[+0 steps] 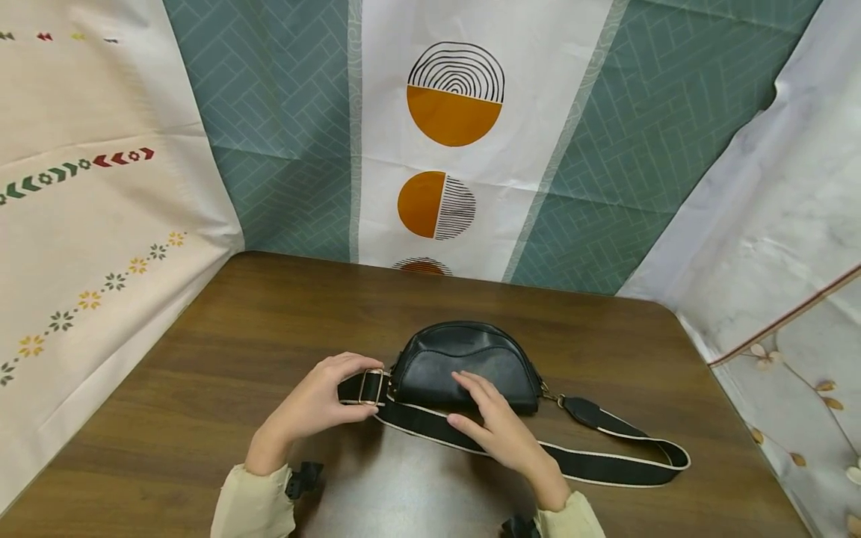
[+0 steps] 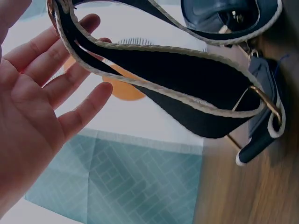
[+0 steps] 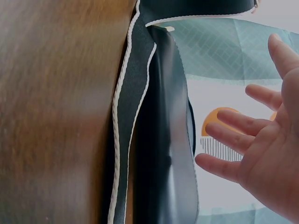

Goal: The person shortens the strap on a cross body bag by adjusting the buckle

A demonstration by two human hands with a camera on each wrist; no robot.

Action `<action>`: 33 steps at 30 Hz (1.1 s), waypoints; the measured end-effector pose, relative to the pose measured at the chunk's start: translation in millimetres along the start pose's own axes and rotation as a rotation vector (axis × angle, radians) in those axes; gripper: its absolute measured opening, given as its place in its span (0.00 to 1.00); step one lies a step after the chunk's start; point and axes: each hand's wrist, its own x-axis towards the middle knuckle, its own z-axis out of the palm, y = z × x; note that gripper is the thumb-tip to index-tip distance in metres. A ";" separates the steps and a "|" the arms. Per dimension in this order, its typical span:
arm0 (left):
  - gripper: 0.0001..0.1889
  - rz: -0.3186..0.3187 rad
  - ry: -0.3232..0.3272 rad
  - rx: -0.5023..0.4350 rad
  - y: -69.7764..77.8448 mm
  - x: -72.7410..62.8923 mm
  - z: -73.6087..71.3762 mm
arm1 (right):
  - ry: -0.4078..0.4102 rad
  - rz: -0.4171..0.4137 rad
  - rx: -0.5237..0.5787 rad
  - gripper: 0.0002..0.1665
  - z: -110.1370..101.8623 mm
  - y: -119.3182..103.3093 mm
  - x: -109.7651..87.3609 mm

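Observation:
A black half-moon handbag [image 1: 464,366] stands upright on the wooden table, with a black, white-edged strap [image 1: 615,463] running in front of it and looping out to the right. At the bag's left end my left hand [image 1: 316,400] pinches the gold strap slider [image 1: 380,387] between thumb and forefinger; in the left wrist view its other fingers [image 2: 77,109] stretch out beside the raised strap [image 2: 177,74]. My right hand [image 1: 501,430] hovers before the bag front, fingers spread and holding nothing. The right wrist view shows a gap between those fingers [image 3: 224,165] and the bag [image 3: 173,140].
Gold clasps [image 1: 551,393] join the strap to the bag's right end. The table [image 1: 282,314] reaches back to a green and white patterned cloth [image 1: 296,134]. Light cloths hang along the left and right sides.

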 end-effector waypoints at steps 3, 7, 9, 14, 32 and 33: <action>0.24 0.001 -0.006 -0.022 3.3 2.7 2.7 | -0.006 -0.001 0.030 0.36 0.4 -3.1 0.2; 0.24 0.012 -0.022 -0.058 5.7 6.2 7.0 | -0.010 -0.009 0.066 0.35 2.4 -6.5 2.1; 0.24 0.016 -0.036 -0.073 6.6 7.5 8.9 | -0.012 -0.016 0.085 0.34 4.3 -8.0 3.4; 0.24 0.021 -0.056 -0.095 10.1 10.4 11.9 | -0.030 -0.032 0.127 0.33 8.6 -12.1 7.5; 0.21 0.136 -0.058 -0.163 23.8 24.2 21.1 | -0.067 -0.148 0.331 0.30 18.9 -19.9 16.8; 0.21 0.141 -0.056 -0.164 23.9 24.5 21.7 | -0.065 -0.151 0.335 0.29 19.4 -19.7 17.0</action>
